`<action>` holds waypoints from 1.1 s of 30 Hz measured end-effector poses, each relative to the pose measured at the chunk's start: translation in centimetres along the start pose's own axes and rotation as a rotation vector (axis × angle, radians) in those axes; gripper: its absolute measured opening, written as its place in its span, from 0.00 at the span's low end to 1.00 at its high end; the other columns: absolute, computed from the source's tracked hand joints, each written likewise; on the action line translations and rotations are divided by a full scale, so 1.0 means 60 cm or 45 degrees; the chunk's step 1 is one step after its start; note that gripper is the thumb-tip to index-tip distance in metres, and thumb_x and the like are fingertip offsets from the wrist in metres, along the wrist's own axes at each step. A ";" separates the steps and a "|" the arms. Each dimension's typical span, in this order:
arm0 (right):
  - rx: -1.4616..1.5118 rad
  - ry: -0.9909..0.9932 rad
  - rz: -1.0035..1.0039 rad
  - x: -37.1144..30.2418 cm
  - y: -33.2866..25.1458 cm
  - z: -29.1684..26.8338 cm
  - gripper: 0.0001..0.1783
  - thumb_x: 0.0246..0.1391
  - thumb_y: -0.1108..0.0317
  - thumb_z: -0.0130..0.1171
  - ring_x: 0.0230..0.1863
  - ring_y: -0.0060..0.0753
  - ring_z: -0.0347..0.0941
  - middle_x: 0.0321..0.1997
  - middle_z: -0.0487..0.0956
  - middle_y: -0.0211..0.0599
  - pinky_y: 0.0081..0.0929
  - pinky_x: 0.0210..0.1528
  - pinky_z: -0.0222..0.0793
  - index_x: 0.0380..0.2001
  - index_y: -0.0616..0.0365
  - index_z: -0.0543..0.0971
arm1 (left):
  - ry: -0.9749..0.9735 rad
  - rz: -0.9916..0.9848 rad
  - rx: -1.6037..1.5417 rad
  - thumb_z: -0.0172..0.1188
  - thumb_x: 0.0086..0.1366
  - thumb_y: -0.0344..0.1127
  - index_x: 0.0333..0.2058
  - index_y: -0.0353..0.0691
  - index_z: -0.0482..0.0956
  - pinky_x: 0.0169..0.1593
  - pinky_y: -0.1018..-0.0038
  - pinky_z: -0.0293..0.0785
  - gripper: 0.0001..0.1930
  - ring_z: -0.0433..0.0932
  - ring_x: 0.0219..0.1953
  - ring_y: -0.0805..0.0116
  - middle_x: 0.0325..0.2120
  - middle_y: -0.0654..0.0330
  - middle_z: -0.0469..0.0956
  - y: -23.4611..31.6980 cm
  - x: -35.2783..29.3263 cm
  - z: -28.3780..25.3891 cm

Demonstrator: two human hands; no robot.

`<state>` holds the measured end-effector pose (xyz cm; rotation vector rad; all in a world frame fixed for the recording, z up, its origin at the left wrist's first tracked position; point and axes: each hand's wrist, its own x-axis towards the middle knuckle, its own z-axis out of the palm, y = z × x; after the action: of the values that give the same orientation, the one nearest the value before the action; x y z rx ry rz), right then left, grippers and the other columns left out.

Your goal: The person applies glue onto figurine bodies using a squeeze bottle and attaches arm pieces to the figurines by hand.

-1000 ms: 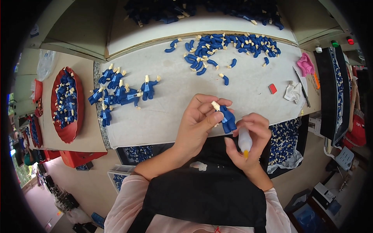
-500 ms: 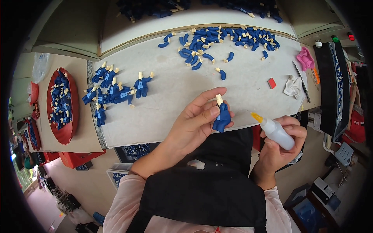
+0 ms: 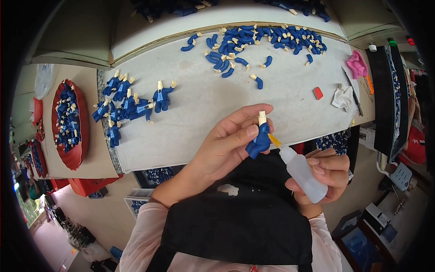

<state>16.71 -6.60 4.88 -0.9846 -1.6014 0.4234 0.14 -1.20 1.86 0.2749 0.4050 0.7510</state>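
My left hand [image 3: 230, 144] pinches a figure [image 3: 257, 144] near the frame's centre. Lower right of it, my right hand [image 3: 330, 176] grips a bottle [image 3: 304, 176], yellow tip [image 3: 274, 141] at the figure's side. Blue arms [image 3: 232, 36] lie upper centre.

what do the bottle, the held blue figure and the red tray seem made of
Bottle: probably plastic, semi-matte, judging by its cloudy, translucent wall. Blue figure: perhaps moulded resin or rubber, given its smooth, rounded, mostly matte surface. Red tray: likely plastic, slightly glossy, with a wavy rim.
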 end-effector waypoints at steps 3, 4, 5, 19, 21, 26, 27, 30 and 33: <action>0.009 -0.009 -0.002 -0.001 0.000 0.000 0.24 0.30 0.66 0.70 0.24 0.22 0.66 0.29 0.66 0.35 0.15 0.22 0.67 0.32 0.58 0.69 | 0.005 -0.003 0.005 0.49 0.59 0.32 0.50 0.38 0.61 0.37 0.77 0.69 0.20 0.69 0.37 0.68 0.35 0.56 0.67 0.000 0.000 0.001; 0.009 -0.014 -0.005 -0.001 0.000 0.000 0.24 0.30 0.66 0.70 0.24 0.22 0.66 0.29 0.66 0.35 0.15 0.22 0.67 0.32 0.58 0.69 | 0.007 -0.003 0.004 0.49 0.59 0.32 0.50 0.38 0.61 0.37 0.77 0.69 0.20 0.69 0.37 0.68 0.35 0.56 0.67 0.000 0.000 0.001; 0.009 -0.014 -0.004 -0.001 0.000 0.000 0.24 0.30 0.66 0.70 0.24 0.22 0.66 0.29 0.66 0.35 0.15 0.22 0.67 0.32 0.58 0.69 | 0.012 -0.001 0.009 0.49 0.59 0.32 0.50 0.38 0.61 0.36 0.78 0.68 0.20 0.69 0.37 0.68 0.35 0.56 0.67 -0.001 0.000 0.001; -0.001 -0.027 -0.021 -0.005 0.002 0.003 0.25 0.28 0.70 0.70 0.23 0.22 0.65 0.29 0.65 0.35 0.16 0.24 0.66 0.32 0.59 0.68 | 0.019 -0.013 0.028 0.50 0.58 0.33 0.50 0.38 0.62 0.35 0.79 0.68 0.20 0.69 0.37 0.70 0.35 0.56 0.68 -0.003 0.001 0.003; -0.006 -0.028 -0.020 -0.005 0.002 0.003 0.25 0.28 0.70 0.70 0.23 0.23 0.65 0.29 0.65 0.35 0.16 0.24 0.67 0.32 0.59 0.68 | 0.031 -0.005 0.029 0.50 0.58 0.33 0.49 0.38 0.62 0.36 0.78 0.69 0.20 0.70 0.37 0.70 0.35 0.56 0.68 -0.003 0.001 0.004; -0.034 -0.045 -0.036 -0.007 0.003 0.001 0.25 0.28 0.71 0.70 0.22 0.23 0.65 0.30 0.65 0.35 0.17 0.22 0.68 0.33 0.59 0.68 | 0.034 0.009 0.052 0.50 0.58 0.32 0.49 0.38 0.62 0.37 0.78 0.70 0.19 0.70 0.38 0.70 0.36 0.56 0.68 -0.003 0.000 0.003; -0.049 -0.058 -0.053 -0.007 0.003 0.001 0.25 0.28 0.71 0.70 0.22 0.23 0.65 0.30 0.65 0.36 0.17 0.22 0.68 0.33 0.60 0.68 | 0.031 0.015 0.072 0.50 0.58 0.32 0.49 0.38 0.62 0.37 0.78 0.70 0.20 0.70 0.38 0.70 0.37 0.56 0.68 -0.002 0.000 0.002; -0.084 -0.092 -0.083 -0.006 0.003 0.000 0.26 0.28 0.72 0.70 0.21 0.24 0.65 0.30 0.65 0.36 0.17 0.21 0.67 0.33 0.60 0.68 | 0.012 0.032 0.050 0.50 0.58 0.29 0.48 0.37 0.63 0.42 0.81 0.68 0.18 0.70 0.38 0.77 0.36 0.63 0.69 0.000 -0.001 0.001; -0.098 -0.105 -0.091 -0.007 0.000 0.003 0.26 0.28 0.72 0.70 0.21 0.25 0.64 0.30 0.65 0.36 0.17 0.21 0.67 0.33 0.60 0.68 | 0.069 0.091 0.080 0.51 0.58 0.28 0.48 0.37 0.63 0.42 0.82 0.66 0.18 0.69 0.39 0.78 0.37 0.62 0.69 -0.003 -0.002 0.002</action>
<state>16.53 -6.88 4.57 -0.9751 -1.7326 0.3596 0.21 -1.42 1.94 0.3298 0.4727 0.8183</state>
